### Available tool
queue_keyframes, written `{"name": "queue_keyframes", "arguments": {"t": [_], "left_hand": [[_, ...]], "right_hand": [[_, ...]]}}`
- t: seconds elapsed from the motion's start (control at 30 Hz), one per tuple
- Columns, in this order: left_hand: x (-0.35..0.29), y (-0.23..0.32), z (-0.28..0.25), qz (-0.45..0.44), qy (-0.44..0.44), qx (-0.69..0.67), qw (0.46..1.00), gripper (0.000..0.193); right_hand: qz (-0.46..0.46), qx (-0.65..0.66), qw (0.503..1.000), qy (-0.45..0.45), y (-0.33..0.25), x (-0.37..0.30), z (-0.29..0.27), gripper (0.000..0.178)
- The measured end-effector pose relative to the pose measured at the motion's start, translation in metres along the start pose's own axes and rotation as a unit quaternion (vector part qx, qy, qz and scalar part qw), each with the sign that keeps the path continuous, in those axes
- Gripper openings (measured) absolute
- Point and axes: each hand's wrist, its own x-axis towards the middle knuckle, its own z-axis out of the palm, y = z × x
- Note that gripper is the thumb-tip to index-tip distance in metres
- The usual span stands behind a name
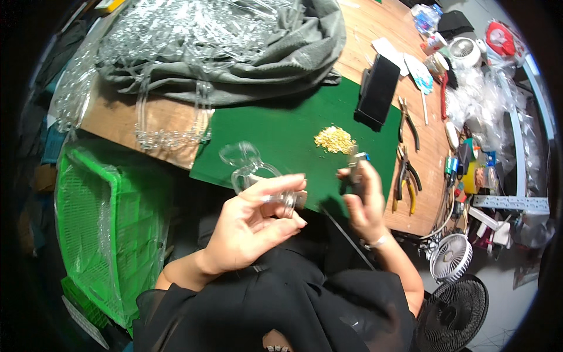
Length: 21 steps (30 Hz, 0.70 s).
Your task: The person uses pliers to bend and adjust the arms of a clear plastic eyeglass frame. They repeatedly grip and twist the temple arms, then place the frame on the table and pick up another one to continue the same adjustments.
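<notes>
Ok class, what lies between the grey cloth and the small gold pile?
In the head view, only a bare stretch of green mat lies between the grey cloth and the gold pile.

Your two hands are at one green mat point(264, 126): left hand point(246, 226) by its near edge with at least one clear looped piece point(248, 164), right hand point(366, 202) over it with one small dark tool point(353, 170). You have one gold heap point(334, 140) on it, at least two pairs of pliers point(404, 111) at its right edge, two white fans point(450, 257) and one black fan point(451, 317) farther right.
</notes>
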Motion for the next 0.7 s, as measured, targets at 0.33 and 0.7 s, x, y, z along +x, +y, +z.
{"name": "queue_keyframes", "arguments": {"t": [0.33,0.7], "left_hand": [[0.002,-0.007,-0.003,0.083,0.06,0.051,0.993,0.044],[0.021,-0.017,-0.011,0.066,0.149,0.065,0.985,0.092]], "right_hand": [[0.148,0.064,0.987,-0.004,-0.008,0.003,0.016,0.036],[0.062,-0.245,0.967,-0.036,0.028,0.049,0.013,0.013]]}}
